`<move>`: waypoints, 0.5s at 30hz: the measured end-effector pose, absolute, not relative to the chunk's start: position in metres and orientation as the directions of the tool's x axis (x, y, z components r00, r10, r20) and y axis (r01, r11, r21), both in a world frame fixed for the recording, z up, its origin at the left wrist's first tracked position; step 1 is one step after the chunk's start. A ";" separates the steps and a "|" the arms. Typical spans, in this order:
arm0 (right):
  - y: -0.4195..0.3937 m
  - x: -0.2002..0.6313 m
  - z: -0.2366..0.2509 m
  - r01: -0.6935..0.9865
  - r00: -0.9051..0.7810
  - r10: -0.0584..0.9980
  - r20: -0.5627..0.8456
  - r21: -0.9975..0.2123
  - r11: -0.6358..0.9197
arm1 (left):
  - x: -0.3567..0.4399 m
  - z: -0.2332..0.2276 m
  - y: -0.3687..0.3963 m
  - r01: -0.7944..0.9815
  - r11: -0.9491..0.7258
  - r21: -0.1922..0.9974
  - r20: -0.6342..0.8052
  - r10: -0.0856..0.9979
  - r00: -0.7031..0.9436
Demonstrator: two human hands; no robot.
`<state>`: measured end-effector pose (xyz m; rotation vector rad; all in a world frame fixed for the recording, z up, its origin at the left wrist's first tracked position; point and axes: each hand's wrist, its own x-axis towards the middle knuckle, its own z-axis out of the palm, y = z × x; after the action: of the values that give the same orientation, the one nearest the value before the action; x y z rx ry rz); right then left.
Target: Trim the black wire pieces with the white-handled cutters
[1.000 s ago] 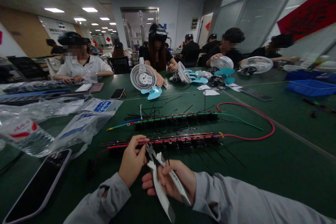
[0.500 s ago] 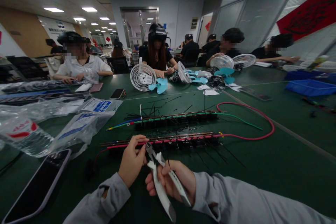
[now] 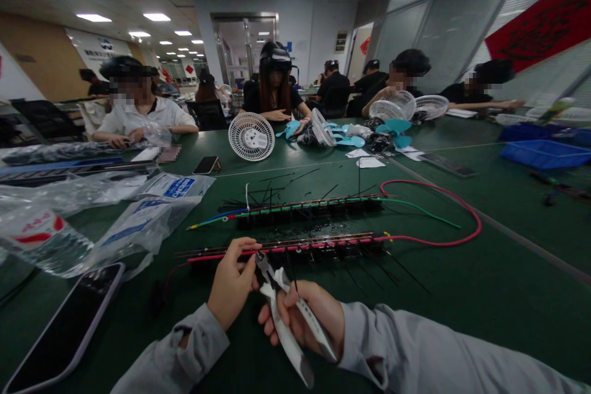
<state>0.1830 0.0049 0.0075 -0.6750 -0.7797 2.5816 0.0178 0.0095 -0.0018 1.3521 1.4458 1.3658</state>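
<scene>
My right hand [image 3: 314, 314] is wrapped round the white-handled diagonal cutters [image 3: 287, 323]. Their handles stand apart and the jaws point up and left, against the near wire bundle. My left hand [image 3: 234, 283] is closed beside the jaws, thumb and fingers bent at the bundle's left part; what they pinch is hidden. A thick red wire [image 3: 332, 242] runs along this bundle, which is bound with black cable ties [image 3: 381, 268] whose long tails stick out. Behind it lies a second wire bundle [image 3: 314, 204] with green and blue wires, also tied in black.
A phone [image 3: 69, 326], a water bottle [image 3: 46, 240] and plastic bags [image 3: 152, 215] lie at left. Cut tie pieces lie between the bundles. Across the table, co-workers sit among white fan grilles [image 3: 252, 137] and blue fan blades [image 3: 396, 129]. A blue tray [image 3: 547, 154] stands at right.
My hands and the cutters have hardly moved; the handle ends shifted slightly right. Across the table, a co-worker's hands have moved a blue fan blade from before the grille to the right and back.
</scene>
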 end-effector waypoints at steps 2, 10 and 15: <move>0.006 0.184 0.009 -0.182 -0.824 0.456 -0.338 -0.604 -0.776 | 0.018 -0.001 0.010 0.210 -0.111 0.971 0.150 0.971 -0.184; 0.028 0.197 0.017 -0.035 -0.865 0.357 -0.354 -0.666 -0.745 | 0.017 -0.002 0.011 0.210 -0.114 0.971 0.154 0.970 -0.186; 0.042 0.206 0.019 0.004 -0.914 0.273 -0.300 -0.679 -0.734 | 0.017 -0.003 0.011 0.226 -0.107 0.968 0.150 0.971 -0.186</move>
<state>0.2061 0.0416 0.0186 -0.5815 -1.0721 2.7338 0.0171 0.0106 -0.0028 1.3662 1.4603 1.3503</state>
